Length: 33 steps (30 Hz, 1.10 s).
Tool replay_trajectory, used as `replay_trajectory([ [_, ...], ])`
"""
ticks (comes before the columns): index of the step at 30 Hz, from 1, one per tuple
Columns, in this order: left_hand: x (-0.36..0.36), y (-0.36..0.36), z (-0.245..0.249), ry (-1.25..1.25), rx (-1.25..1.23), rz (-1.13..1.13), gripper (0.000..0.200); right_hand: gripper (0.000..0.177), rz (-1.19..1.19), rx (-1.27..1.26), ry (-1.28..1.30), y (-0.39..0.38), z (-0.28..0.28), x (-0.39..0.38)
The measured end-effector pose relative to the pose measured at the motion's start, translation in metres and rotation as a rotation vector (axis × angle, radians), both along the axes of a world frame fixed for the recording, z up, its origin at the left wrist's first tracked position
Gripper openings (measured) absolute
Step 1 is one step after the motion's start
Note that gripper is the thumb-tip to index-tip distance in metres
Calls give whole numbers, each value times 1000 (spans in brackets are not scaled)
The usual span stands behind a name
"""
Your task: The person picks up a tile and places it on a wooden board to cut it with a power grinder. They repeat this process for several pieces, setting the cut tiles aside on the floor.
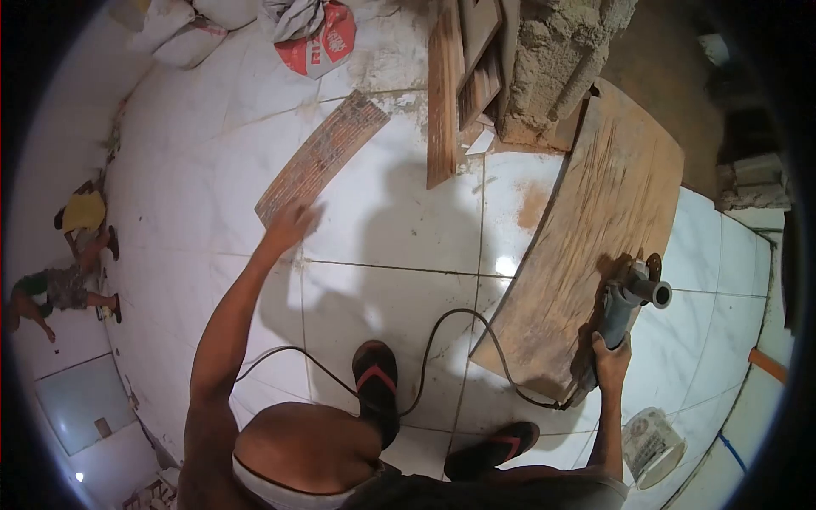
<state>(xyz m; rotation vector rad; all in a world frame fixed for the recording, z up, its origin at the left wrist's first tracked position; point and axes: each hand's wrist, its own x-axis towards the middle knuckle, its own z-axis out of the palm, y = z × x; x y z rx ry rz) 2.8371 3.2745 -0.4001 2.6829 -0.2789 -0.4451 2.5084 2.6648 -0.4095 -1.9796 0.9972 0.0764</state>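
My right hand (611, 362) is wrapped around the body of an angle grinder (619, 314). The grinder is over the near right part of a wide wood-grained board (595, 204) on the floor, its disc end (653, 267) pointing away from me. A black power cord (463, 313) loops from its rear past my feet. My left hand (290, 226) reaches out to the near end of a narrow brown strip with a ribbed surface (323, 157). Its fingers are spread and slightly blurred, right at the strip's edge.
Wood-grained panels (444, 93) lean by a rough concrete block (561, 68). A red and grey sack (316, 47) and white sacks (191, 38) lie at the back. A bucket (653, 446) stands at right. Two people (81, 212) are at far left. White tiles (391, 229) cover the floor.
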Motion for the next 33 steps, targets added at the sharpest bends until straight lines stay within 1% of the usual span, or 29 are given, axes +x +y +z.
replay_trajectory([
  [1, 18, -57, 11, 197, -174, 138, 40, 52, -10, -10, 12, 2, 2, -1],
  [2, 24, -100, 16, 173, -355, 182, 41, 53, -15, -12, 12, 3, 2, -2],
  [4, 55, -148, 6, 160, -367, -45, 59, 55, -20, -19, 5, 2, -1, -2],
  [6, 80, -182, -1, 243, -324, -59, 76, 57, 38, -30, 59, -4, 3, 1],
  [9, 103, -212, 8, 407, -193, -21, 87, 60, 142, -54, 154, -12, 14, 9],
  [10, 108, -222, 10, 448, -192, -7, 89, 61, 184, -62, 189, -14, 17, 11],
  [12, 113, -241, 13, 524, -191, 30, 92, 62, 179, -39, 190, -16, 12, 9],
  [15, 102, -268, 12, 443, -228, 76, 92, 62, 218, -10, 201, -23, 4, 10],
  [16, 104, -275, -2, 340, -255, 57, 93, 62, 235, -2, 208, -26, 0, 10],
  [18, 106, -277, -47, 138, -304, 31, 95, 61, 253, 53, 194, -31, -6, 9],
  [22, 94, -276, -46, 138, -323, 86, 91, 59, 210, 90, 169, -32, -18, 4],
  [25, 93, -276, -59, 103, -387, 98, 97, 62, 245, 64, 70, -29, -18, 1],
  [28, 88, -278, -60, 102, -426, 126, 94, 65, 294, -27, 228, -25, -3, 7],
  [31, 84, -283, -63, 91, -450, 190, 90, 69, 283, -46, 246, -24, -4, 8],
  [33, 83, -284, -61, 46, -431, 150, 89, 69, 262, -65, 236, -26, -9, 4],
])
